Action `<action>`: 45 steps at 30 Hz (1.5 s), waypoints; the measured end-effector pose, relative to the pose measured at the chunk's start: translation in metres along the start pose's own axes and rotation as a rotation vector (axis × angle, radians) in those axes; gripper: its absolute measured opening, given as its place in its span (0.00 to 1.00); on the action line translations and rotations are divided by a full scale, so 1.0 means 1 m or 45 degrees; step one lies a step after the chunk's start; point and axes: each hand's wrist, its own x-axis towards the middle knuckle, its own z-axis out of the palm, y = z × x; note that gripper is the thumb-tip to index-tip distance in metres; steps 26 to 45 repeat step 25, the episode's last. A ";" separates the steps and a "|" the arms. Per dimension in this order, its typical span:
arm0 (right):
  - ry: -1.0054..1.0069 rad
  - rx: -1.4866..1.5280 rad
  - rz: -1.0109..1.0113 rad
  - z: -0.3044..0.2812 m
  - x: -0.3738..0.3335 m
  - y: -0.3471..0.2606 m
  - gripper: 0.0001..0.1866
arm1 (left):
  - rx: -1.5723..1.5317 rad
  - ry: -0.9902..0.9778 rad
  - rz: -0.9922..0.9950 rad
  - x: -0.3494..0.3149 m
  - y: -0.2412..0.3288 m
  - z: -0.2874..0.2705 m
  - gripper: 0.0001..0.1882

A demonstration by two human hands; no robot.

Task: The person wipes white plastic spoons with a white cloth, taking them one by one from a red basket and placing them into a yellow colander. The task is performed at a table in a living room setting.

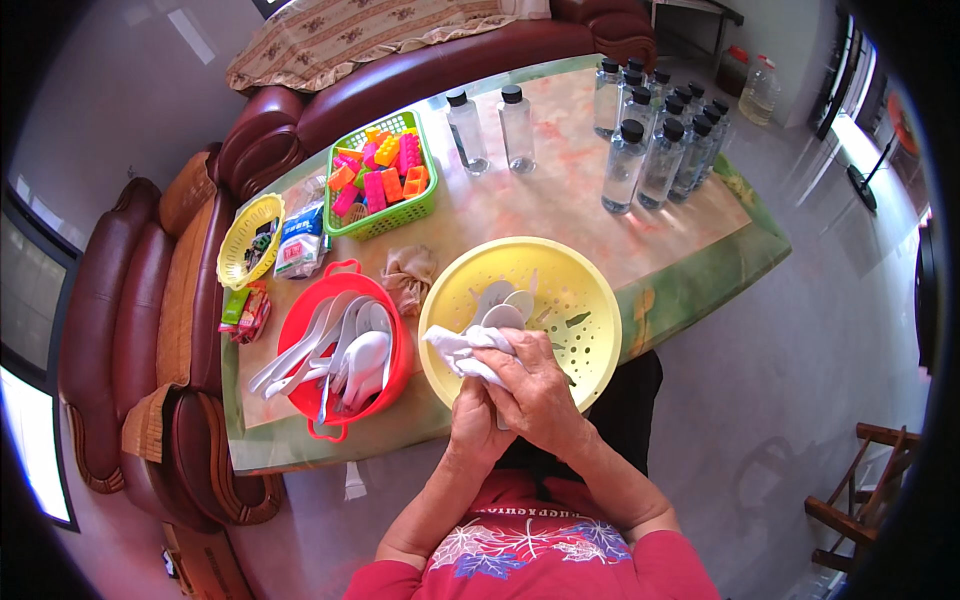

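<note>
My hands meet over the near left rim of a yellow colander (pixel 606 300). My right hand (pixel 540 385) is closed on a bunched white cloth (pixel 462 350). Pressed against it from below, my left hand (pixel 476 425) is also closed; a pale sliver shows between the hands, but what it grips is mostly hidden. White spoons (pixel 503 317) lie inside the colander just beyond the cloth, beside some dark green bits. To the left, a red basin (pixel 405 352) with handles holds several white spoons (pixel 366 362), their handles sticking out over its left rim.
Behind the basin lies a crumpled brown cloth (pixel 408 278). Farther back are a green basket (pixel 385 217) of toy blocks, a yellow basket (pixel 232 262) and plastic packets (pixel 302 240). Capped clear bottles (pixel 625 170) stand at the table's far side. A wooden stool (pixel 850 515) is at right.
</note>
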 end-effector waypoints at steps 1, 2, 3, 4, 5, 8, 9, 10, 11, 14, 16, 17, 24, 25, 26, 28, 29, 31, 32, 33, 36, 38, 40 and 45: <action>-0.011 0.027 0.063 0.000 -0.006 0.000 0.19 | 0.036 0.019 -0.008 0.000 0.000 -0.001 0.23; -0.021 0.054 0.127 0.000 -0.011 0.001 0.19 | 0.072 0.039 -0.017 0.000 0.000 -0.003 0.22; -0.057 0.110 0.202 -0.004 -0.015 0.002 0.20 | 0.021 0.018 -0.015 0.000 -0.001 -0.003 0.21; -0.087 0.267 0.318 -0.011 -0.017 0.005 0.20 | 0.069 0.031 0.022 0.001 0.000 -0.001 0.21; -0.116 0.424 0.434 -0.018 -0.019 0.007 0.20 | 0.116 0.044 0.059 0.004 0.003 0.003 0.21; 0.122 -0.268 0.367 -0.034 -0.014 0.006 0.22 | 0.219 0.105 0.135 0.003 0.008 0.011 0.20; 0.151 -0.479 0.260 -0.039 -0.008 0.008 0.20 | 0.301 0.101 0.140 0.001 0.009 0.014 0.20; 0.179 -0.688 0.150 -0.044 -0.002 0.009 0.18 | 0.383 0.096 0.147 -0.001 0.009 0.017 0.20; 0.093 -0.686 0.116 -0.044 0.002 0.006 0.16 | 0.438 0.173 0.157 -0.002 0.007 0.019 0.20; -0.077 -0.616 -0.008 -0.028 0.007 0.006 0.14 | 0.465 0.096 0.148 0.000 0.000 0.018 0.22; -0.162 -0.326 0.067 -0.019 0.008 0.006 0.20 | 0.495 0.062 0.171 -0.001 -0.003 0.025 0.23; -0.103 -0.108 0.096 -0.017 0.008 0.010 0.22 | 0.464 0.048 0.192 -0.001 -0.003 0.026 0.23; -0.032 0.360 0.196 0.001 -0.005 0.022 0.30 | 0.212 0.038 0.174 0.005 -0.004 0.015 0.24; -0.087 0.281 0.161 0.002 -0.008 0.028 0.29 | 0.123 0.048 0.165 0.006 -0.006 0.013 0.24; -0.087 0.281 0.161 0.002 -0.008 0.028 0.29 | 0.123 0.048 0.165 0.006 -0.006 0.013 0.24; -0.087 0.281 0.161 0.002 -0.008 0.028 0.29 | 0.123 0.048 0.165 0.006 -0.006 0.013 0.24; -0.087 0.281 0.161 0.002 -0.008 0.028 0.29 | 0.123 0.048 0.165 0.006 -0.006 0.013 0.24; -0.087 0.281 0.161 0.002 -0.008 0.028 0.29 | 0.123 0.048 0.165 0.006 -0.006 0.013 0.24; -0.087 0.281 0.161 0.002 -0.008 0.028 0.29 | 0.123 0.048 0.165 0.006 -0.006 0.013 0.24; -0.087 0.281 0.161 0.002 -0.008 0.028 0.29 | 0.123 0.048 0.165 0.006 -0.006 0.013 0.24; -0.087 0.281 0.161 0.002 -0.008 0.028 0.29 | 0.123 0.048 0.165 0.006 -0.006 0.013 0.24; -0.087 0.281 0.161 0.002 -0.008 0.028 0.29 | 0.123 0.048 0.165 0.006 -0.006 0.013 0.24; -0.087 0.281 0.161 0.002 -0.008 0.028 0.29 | 0.123 0.048 0.165 0.006 -0.006 0.013 0.24; -0.087 0.281 0.161 0.002 -0.008 0.028 0.29 | 0.123 0.048 0.165 0.006 -0.006 0.013 0.24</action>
